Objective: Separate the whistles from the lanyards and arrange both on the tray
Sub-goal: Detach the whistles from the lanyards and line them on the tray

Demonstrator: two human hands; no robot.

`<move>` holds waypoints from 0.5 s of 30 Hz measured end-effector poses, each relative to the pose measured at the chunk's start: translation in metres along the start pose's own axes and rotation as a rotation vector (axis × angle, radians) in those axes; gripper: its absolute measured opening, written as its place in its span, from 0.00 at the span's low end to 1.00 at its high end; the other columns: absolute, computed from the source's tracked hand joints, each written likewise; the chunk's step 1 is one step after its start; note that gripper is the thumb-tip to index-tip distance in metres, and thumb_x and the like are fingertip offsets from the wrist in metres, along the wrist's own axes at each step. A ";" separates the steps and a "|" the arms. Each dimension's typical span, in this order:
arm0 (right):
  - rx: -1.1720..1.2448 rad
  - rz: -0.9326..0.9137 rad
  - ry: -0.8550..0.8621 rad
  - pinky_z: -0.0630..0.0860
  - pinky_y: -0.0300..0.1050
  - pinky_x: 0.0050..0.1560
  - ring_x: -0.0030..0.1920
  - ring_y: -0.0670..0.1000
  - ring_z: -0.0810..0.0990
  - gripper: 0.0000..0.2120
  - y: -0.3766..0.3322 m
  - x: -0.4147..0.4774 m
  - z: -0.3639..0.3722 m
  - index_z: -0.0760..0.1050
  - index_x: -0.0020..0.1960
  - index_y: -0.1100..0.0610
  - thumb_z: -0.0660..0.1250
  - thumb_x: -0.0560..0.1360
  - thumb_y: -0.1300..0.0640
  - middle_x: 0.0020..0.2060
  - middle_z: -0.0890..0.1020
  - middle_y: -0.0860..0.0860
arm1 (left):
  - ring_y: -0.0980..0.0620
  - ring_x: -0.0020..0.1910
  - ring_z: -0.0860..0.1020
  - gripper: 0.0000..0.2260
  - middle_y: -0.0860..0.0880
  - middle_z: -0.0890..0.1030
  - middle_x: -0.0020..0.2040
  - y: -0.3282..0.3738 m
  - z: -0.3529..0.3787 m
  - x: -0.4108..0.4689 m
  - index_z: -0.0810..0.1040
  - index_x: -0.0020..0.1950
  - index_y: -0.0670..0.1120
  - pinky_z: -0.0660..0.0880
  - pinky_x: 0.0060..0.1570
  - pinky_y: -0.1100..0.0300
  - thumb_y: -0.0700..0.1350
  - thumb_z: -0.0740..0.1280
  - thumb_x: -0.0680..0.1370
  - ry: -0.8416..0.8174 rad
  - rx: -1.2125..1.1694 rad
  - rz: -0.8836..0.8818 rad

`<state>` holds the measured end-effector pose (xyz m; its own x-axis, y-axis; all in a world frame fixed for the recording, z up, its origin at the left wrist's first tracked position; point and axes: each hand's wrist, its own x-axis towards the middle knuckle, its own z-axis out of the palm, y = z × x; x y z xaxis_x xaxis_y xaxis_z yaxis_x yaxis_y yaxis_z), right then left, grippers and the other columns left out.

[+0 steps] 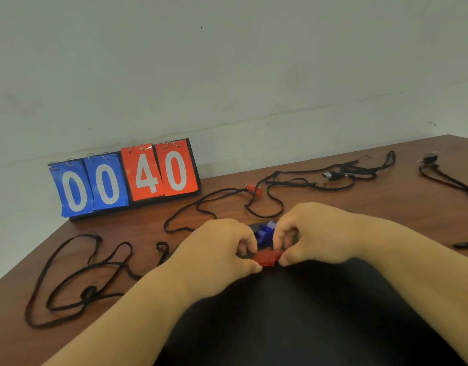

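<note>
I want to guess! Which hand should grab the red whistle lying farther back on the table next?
Probably the right hand: the far red whistle lies beyond it, slightly nearer than the left hand.

Both forearms are bare, with no sleeves showing, and the left hand (222, 249) and right hand (309, 233) wear no gloves. A dark black garment (293, 313) covers the torso below.

Your view is evenly lit by soft, diffuse light, with no hard shadows around your left hand (222, 249) or right hand (310, 235). Beyond your hands, the scoreboard (124, 179) cards carry a mild sheen. Both hands look slightly soft, and the red whistle (267, 257) pinched between them is smeared. The table (293, 165) edge tilts and bows from wide-angle distortion. Below your hands, dark clothing swallows detail.
</note>
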<state>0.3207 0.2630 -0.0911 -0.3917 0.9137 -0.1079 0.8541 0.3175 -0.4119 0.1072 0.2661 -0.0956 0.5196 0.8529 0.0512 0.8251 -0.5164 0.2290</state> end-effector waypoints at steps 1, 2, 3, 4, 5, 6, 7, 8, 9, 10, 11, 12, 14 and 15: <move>-0.006 0.005 0.012 0.71 0.33 0.43 0.45 0.42 0.82 0.06 0.001 -0.001 -0.001 0.83 0.49 0.44 0.77 0.73 0.48 0.44 0.84 0.44 | 0.60 0.46 0.76 0.12 0.59 0.76 0.47 0.001 0.001 0.001 0.82 0.56 0.59 0.72 0.47 0.66 0.57 0.75 0.75 0.005 0.009 0.010; -0.011 0.010 0.014 0.71 0.33 0.44 0.45 0.42 0.81 0.06 0.002 -0.001 -0.003 0.83 0.50 0.45 0.77 0.73 0.48 0.44 0.84 0.43 | 0.60 0.46 0.75 0.12 0.59 0.76 0.47 0.002 0.002 0.002 0.82 0.57 0.59 0.72 0.47 0.67 0.57 0.75 0.75 0.006 0.015 0.020; -0.012 0.012 0.005 0.71 0.34 0.44 0.46 0.42 0.81 0.07 0.002 -0.003 -0.005 0.83 0.50 0.46 0.77 0.73 0.48 0.45 0.84 0.43 | 0.60 0.46 0.75 0.12 0.60 0.75 0.47 0.003 0.002 0.003 0.82 0.58 0.59 0.72 0.48 0.67 0.57 0.74 0.76 0.003 0.023 0.030; -0.005 0.011 -0.007 0.71 0.35 0.45 0.46 0.42 0.81 0.07 0.003 -0.003 -0.006 0.83 0.50 0.46 0.77 0.73 0.49 0.45 0.84 0.44 | 0.60 0.47 0.75 0.12 0.60 0.75 0.48 0.004 0.003 0.003 0.82 0.58 0.59 0.72 0.49 0.66 0.57 0.74 0.76 -0.001 0.027 0.040; 0.006 0.007 -0.016 0.72 0.35 0.45 0.46 0.42 0.81 0.07 0.004 -0.003 -0.007 0.83 0.50 0.46 0.77 0.73 0.49 0.46 0.84 0.44 | 0.60 0.47 0.75 0.11 0.60 0.76 0.48 0.005 0.004 0.003 0.82 0.58 0.59 0.74 0.50 0.65 0.57 0.73 0.76 -0.009 0.028 0.047; 0.016 0.003 -0.020 0.72 0.35 0.46 0.45 0.42 0.82 0.07 0.004 -0.003 -0.008 0.83 0.50 0.46 0.77 0.73 0.49 0.45 0.84 0.44 | 0.59 0.48 0.75 0.11 0.60 0.76 0.49 0.006 0.004 0.004 0.82 0.59 0.59 0.75 0.52 0.64 0.57 0.73 0.77 -0.017 0.026 0.051; 0.021 0.001 -0.022 0.73 0.36 0.46 0.45 0.41 0.82 0.06 0.005 -0.003 -0.008 0.83 0.49 0.45 0.77 0.73 0.49 0.45 0.84 0.43 | 0.59 0.48 0.75 0.11 0.60 0.76 0.49 0.007 0.005 0.004 0.82 0.59 0.59 0.75 0.53 0.63 0.56 0.73 0.77 -0.022 0.026 0.053; 0.020 0.002 -0.021 0.73 0.36 0.47 0.45 0.41 0.82 0.05 0.006 -0.003 -0.008 0.83 0.48 0.45 0.77 0.73 0.50 0.44 0.84 0.43 | 0.60 0.48 0.76 0.11 0.60 0.76 0.50 0.008 0.005 0.004 0.82 0.59 0.59 0.76 0.54 0.63 0.56 0.72 0.77 -0.025 0.029 0.056; 0.022 0.006 -0.017 0.73 0.35 0.47 0.45 0.41 0.82 0.05 0.008 -0.002 -0.008 0.83 0.48 0.45 0.77 0.74 0.50 0.44 0.85 0.43 | 0.60 0.49 0.76 0.11 0.60 0.76 0.51 0.008 0.006 0.004 0.82 0.60 0.59 0.76 0.54 0.63 0.56 0.72 0.78 -0.027 0.032 0.058; 0.028 0.011 -0.016 0.73 0.35 0.48 0.45 0.40 0.82 0.04 0.008 -0.002 -0.008 0.83 0.48 0.45 0.76 0.74 0.51 0.44 0.85 0.42 | 0.60 0.49 0.76 0.11 0.60 0.76 0.51 0.009 0.007 0.004 0.82 0.60 0.59 0.76 0.55 0.63 0.56 0.71 0.78 -0.027 0.035 0.060; 0.038 0.017 -0.021 0.73 0.35 0.48 0.46 0.40 0.82 0.04 0.009 -0.002 -0.009 0.84 0.49 0.45 0.76 0.74 0.51 0.44 0.85 0.42 | 0.60 0.49 0.76 0.11 0.59 0.76 0.51 0.010 0.007 0.004 0.82 0.60 0.58 0.76 0.55 0.62 0.56 0.71 0.78 -0.023 0.041 0.064; 0.052 0.023 -0.030 0.73 0.35 0.48 0.46 0.40 0.82 0.04 0.009 -0.003 -0.010 0.84 0.49 0.45 0.76 0.75 0.51 0.44 0.85 0.42 | 0.60 0.49 0.76 0.10 0.59 0.76 0.51 0.010 0.008 0.005 0.82 0.59 0.58 0.76 0.55 0.62 0.56 0.70 0.79 -0.017 0.049 0.067; 0.098 0.033 -0.050 0.74 0.36 0.50 0.45 0.40 0.82 0.03 0.011 -0.004 -0.014 0.84 0.49 0.45 0.75 0.75 0.51 0.43 0.85 0.41 | 0.59 0.49 0.76 0.10 0.59 0.76 0.50 0.010 0.009 0.006 0.82 0.59 0.58 0.76 0.55 0.62 0.57 0.70 0.79 -0.003 0.061 0.072; 0.129 0.039 -0.055 0.75 0.37 0.50 0.44 0.40 0.82 0.03 0.012 -0.004 -0.015 0.84 0.49 0.45 0.74 0.76 0.51 0.42 0.85 0.42 | 0.59 0.49 0.75 0.10 0.59 0.76 0.50 0.010 0.010 0.006 0.82 0.58 0.59 0.75 0.54 0.62 0.58 0.69 0.79 0.002 0.062 0.072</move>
<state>0.3375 0.2667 -0.0822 -0.3799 0.9086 -0.1738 0.8196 0.2435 -0.5187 0.1211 0.2653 -0.1023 0.5779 0.8134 0.0670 0.7977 -0.5803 0.1640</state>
